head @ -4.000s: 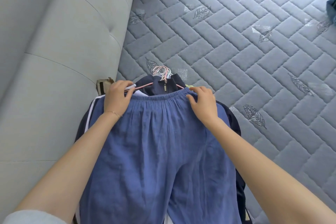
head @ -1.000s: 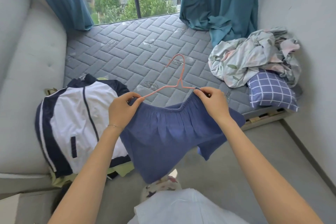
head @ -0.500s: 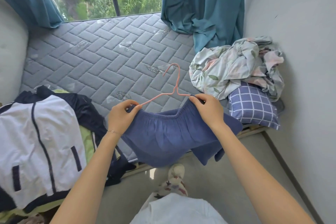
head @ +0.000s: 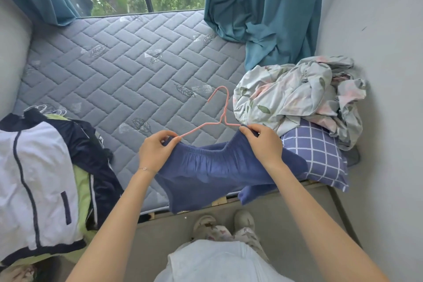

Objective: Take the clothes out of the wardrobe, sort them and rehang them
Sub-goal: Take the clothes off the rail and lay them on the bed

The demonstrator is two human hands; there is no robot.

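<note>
Blue trousers hang from a pink wire hanger held above the near edge of the grey quilted mattress. My left hand pinches the waistband and the hanger's left end. My right hand pinches the waistband at the hanger's right end. The hook points up and away from me. A pile of clothes on hangers lies at the left, topped by a white and navy jacket over a lime green garment.
A crumpled floral sheet sits on a blue checked pillow at the right, against the wall. Teal curtains frame the window behind the mattress. My slippered feet stand on the grey floor.
Four seconds ago the trousers lay on the jacket pile; now both hands hold them lifted on the hanger. Over the last second my view turned right, shifting the jacket pile toward the left edge.
</note>
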